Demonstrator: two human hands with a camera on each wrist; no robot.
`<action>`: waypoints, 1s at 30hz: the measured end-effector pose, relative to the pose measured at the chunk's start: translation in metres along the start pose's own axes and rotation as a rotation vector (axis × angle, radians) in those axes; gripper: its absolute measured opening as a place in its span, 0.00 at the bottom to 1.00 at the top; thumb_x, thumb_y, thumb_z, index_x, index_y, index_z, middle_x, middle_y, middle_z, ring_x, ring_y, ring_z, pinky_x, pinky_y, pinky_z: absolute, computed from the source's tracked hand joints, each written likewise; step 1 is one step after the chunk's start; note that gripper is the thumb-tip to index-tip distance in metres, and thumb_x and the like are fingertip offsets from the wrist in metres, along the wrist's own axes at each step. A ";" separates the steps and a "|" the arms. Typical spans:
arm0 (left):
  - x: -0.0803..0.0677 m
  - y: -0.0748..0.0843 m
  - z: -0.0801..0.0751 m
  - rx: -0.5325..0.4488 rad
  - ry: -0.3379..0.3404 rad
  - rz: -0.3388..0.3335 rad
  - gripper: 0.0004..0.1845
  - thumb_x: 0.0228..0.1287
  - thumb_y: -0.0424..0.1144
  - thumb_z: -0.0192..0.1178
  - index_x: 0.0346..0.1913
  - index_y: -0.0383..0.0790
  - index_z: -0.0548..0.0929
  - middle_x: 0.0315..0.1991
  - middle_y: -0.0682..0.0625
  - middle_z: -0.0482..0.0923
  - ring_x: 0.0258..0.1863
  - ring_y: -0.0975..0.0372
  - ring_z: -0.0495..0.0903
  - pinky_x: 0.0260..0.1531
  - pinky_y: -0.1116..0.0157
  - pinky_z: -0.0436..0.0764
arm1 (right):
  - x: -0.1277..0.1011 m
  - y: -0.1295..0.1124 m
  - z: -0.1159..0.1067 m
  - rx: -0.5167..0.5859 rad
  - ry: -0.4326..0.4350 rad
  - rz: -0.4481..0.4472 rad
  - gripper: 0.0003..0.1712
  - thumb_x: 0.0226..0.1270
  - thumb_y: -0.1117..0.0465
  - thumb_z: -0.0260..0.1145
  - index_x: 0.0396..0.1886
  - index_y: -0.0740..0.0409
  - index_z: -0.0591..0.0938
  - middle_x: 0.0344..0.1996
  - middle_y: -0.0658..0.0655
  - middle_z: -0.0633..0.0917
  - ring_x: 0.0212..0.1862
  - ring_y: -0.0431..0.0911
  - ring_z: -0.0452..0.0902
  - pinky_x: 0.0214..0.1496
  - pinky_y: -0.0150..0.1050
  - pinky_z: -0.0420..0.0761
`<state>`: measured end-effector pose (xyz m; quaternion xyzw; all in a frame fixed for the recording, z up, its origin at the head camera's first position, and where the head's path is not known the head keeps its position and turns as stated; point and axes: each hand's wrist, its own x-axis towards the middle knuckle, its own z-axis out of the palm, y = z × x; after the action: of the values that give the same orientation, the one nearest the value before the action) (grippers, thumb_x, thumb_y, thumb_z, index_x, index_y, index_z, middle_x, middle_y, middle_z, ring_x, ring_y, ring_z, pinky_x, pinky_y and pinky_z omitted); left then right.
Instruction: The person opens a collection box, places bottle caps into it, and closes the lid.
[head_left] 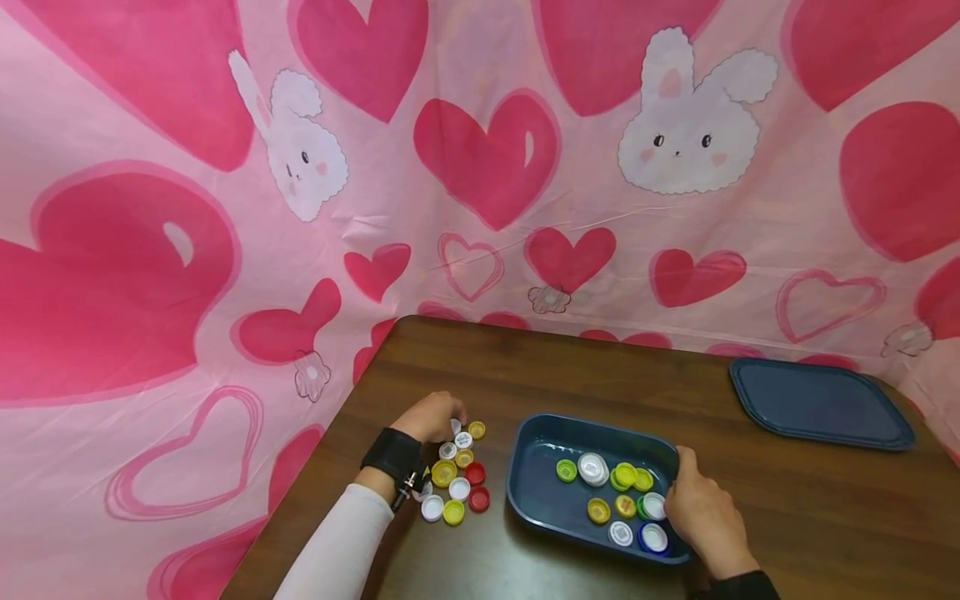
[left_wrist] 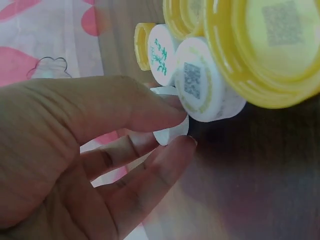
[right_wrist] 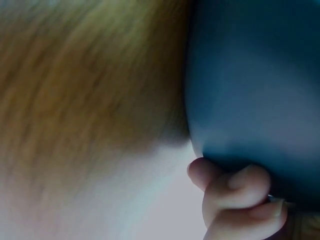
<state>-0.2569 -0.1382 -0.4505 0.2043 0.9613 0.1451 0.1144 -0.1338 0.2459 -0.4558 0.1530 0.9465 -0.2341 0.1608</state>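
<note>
My left hand (head_left: 433, 417) is at the far end of a loose group of bottle caps on the table. In the left wrist view its thumb and fingers pinch a white bottle cap (left_wrist: 172, 136), partly hidden behind the thumb. Close beside it stand a white cap with a printed code (left_wrist: 196, 80) and a large yellow cap (left_wrist: 230, 60). My right hand (head_left: 705, 512) grips the right side of a dark blue tray (head_left: 543, 467). Curled fingers (right_wrist: 240, 195) show at the tray's edge in the right wrist view. Green, yellow, white and blue-rimmed caps lie inside the tray.
Red caps (head_left: 478, 499), white caps (head_left: 432, 507) and yellow caps (head_left: 444, 473) lie left of the tray. A flat dark blue lid (head_left: 821, 404) rests at the table's back right. Behind the wooden table (head_left: 570, 367) hangs a pink heart-patterned cloth (head_left: 480, 250).
</note>
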 end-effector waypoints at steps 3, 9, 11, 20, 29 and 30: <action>0.000 0.001 -0.003 0.004 0.006 -0.003 0.11 0.49 0.25 0.71 0.32 0.43 0.87 0.33 0.48 0.80 0.38 0.56 0.75 0.43 0.59 0.77 | 0.000 0.000 0.000 0.003 -0.007 -0.001 0.36 0.72 0.62 0.57 0.72 0.66 0.51 0.45 0.79 0.78 0.33 0.57 0.78 0.35 0.56 0.83; 0.000 0.012 -0.012 -0.016 0.017 -0.022 0.09 0.51 0.26 0.72 0.34 0.42 0.88 0.33 0.49 0.79 0.37 0.57 0.74 0.41 0.60 0.78 | -0.001 -0.001 -0.001 0.000 -0.003 -0.006 0.35 0.72 0.63 0.57 0.72 0.65 0.52 0.45 0.78 0.78 0.33 0.57 0.78 0.35 0.55 0.83; 0.000 0.018 -0.015 -0.019 0.023 -0.023 0.09 0.52 0.27 0.72 0.36 0.42 0.88 0.34 0.49 0.79 0.38 0.57 0.74 0.42 0.59 0.79 | -0.001 0.000 0.000 -0.002 0.002 -0.010 0.35 0.72 0.63 0.57 0.72 0.65 0.52 0.45 0.79 0.78 0.34 0.58 0.78 0.36 0.56 0.83; 0.002 0.067 -0.026 -0.005 0.023 0.117 0.14 0.54 0.28 0.73 0.45 0.40 0.89 0.40 0.48 0.79 0.40 0.57 0.77 0.45 0.61 0.83 | -0.002 0.000 0.000 -0.013 0.020 -0.018 0.35 0.72 0.63 0.57 0.71 0.67 0.52 0.45 0.80 0.78 0.34 0.58 0.78 0.37 0.57 0.82; 0.004 0.128 -0.021 0.013 -0.040 0.273 0.14 0.57 0.30 0.72 0.46 0.45 0.88 0.40 0.54 0.77 0.39 0.63 0.75 0.39 0.69 0.80 | -0.002 0.002 0.001 -0.009 0.023 -0.020 0.35 0.72 0.62 0.57 0.72 0.64 0.52 0.47 0.80 0.78 0.36 0.60 0.79 0.39 0.60 0.82; 0.005 0.133 -0.018 0.018 -0.047 0.286 0.14 0.56 0.30 0.73 0.46 0.46 0.88 0.39 0.54 0.77 0.38 0.63 0.75 0.37 0.70 0.80 | -0.003 0.002 0.001 -0.008 0.021 -0.018 0.35 0.72 0.62 0.57 0.72 0.64 0.52 0.47 0.80 0.78 0.36 0.60 0.79 0.40 0.60 0.82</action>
<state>-0.2188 -0.0239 -0.3910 0.3437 0.9206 0.1467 0.1133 -0.1305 0.2462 -0.4566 0.1463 0.9504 -0.2303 0.1492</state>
